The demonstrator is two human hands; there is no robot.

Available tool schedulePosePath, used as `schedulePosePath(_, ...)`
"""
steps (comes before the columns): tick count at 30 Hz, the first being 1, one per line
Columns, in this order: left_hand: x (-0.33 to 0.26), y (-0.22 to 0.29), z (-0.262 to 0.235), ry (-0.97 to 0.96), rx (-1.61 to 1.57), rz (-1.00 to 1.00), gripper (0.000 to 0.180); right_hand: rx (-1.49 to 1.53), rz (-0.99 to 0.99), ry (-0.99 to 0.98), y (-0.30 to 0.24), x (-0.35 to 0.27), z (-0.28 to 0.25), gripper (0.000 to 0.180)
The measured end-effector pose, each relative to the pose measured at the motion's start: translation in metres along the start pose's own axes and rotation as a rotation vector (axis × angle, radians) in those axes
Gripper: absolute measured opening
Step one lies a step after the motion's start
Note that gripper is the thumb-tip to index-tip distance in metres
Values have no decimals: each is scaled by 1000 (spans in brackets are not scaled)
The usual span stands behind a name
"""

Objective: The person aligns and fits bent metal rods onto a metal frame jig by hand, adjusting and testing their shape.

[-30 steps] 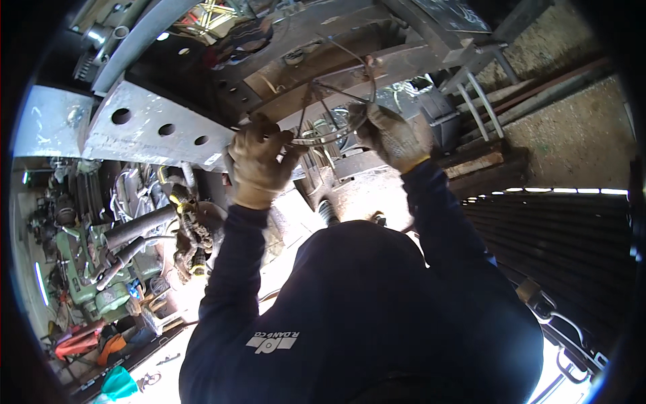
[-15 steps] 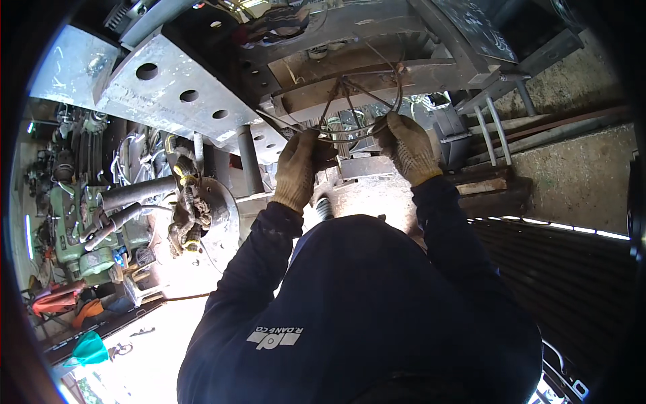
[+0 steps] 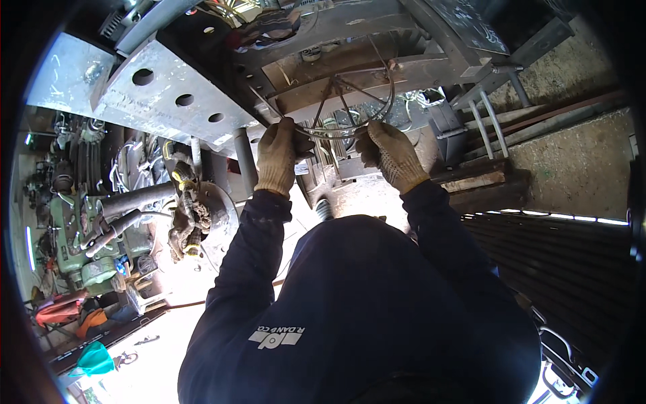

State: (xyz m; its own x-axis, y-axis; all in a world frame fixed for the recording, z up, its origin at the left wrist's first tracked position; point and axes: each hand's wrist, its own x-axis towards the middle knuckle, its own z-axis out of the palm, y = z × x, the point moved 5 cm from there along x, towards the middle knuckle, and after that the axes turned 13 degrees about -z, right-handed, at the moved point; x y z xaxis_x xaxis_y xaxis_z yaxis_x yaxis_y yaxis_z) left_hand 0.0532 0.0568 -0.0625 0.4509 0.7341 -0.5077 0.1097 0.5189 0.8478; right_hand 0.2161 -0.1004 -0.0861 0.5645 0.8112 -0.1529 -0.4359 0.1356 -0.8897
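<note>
My left hand point(image 3: 276, 157), in a pale knit work glove with dotted grip, is closed on one side of a thin bent metal hoop point(image 3: 334, 137). On the hoop's other side my right hand point(image 3: 397, 156), gloved alike, pinches it with curled fingers. The hoop seems to be made of two curved rods close together, one rising at the right in an arc. Rusty thin bars point(image 3: 342, 93) fan out behind it from one point; I cannot tell if they are joined to the hoop. A curved steel beam point(image 3: 424, 75) lies just beyond.
A large steel plate with round holes point(image 3: 176, 87) slants across the upper left. Worn gloves point(image 3: 186, 209) lie on a round metal disc point(image 3: 221, 214) beside a pipe point(image 3: 134, 199). Green machinery point(image 3: 66, 229) stands far left. At right are upright metal rods point(image 3: 495, 128) and a wooden block point(image 3: 478, 180).
Both hands have shifted left with the hoop, the left hand farther, so they are wider apart. A straight rod end now shows past my left hand.
</note>
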Motion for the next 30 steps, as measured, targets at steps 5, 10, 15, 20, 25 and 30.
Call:
schedulePosePath(5, 2, -9, -4, -4, -78, 4, 34, -60, 21, 58, -4, -2, 5, 34)
schedulePosePath(10, 0, -28, 9, -216, -256, 0, 40, -30, 9, 66, 0, -1, 2, 32)
schedulePosePath(15, 0, -42, 21, -327, -526, -45, 40, 77, 22, 64, 6, 2, 6, 32)
schedulePosePath(20, -5, -33, 12, -135, -217, -48, 36, 90, -8, 95, 5, -1, 3, 31)
schedulePosePath(25, -7, -25, 10, -62, -71, -11, 35, 70, -32, 162, -1, -4, 7, 32)
schedulePosePath(30, -15, -20, 11, -89, 24, -68, 38, 109, -10, 105, 0, -7, 4, 28)
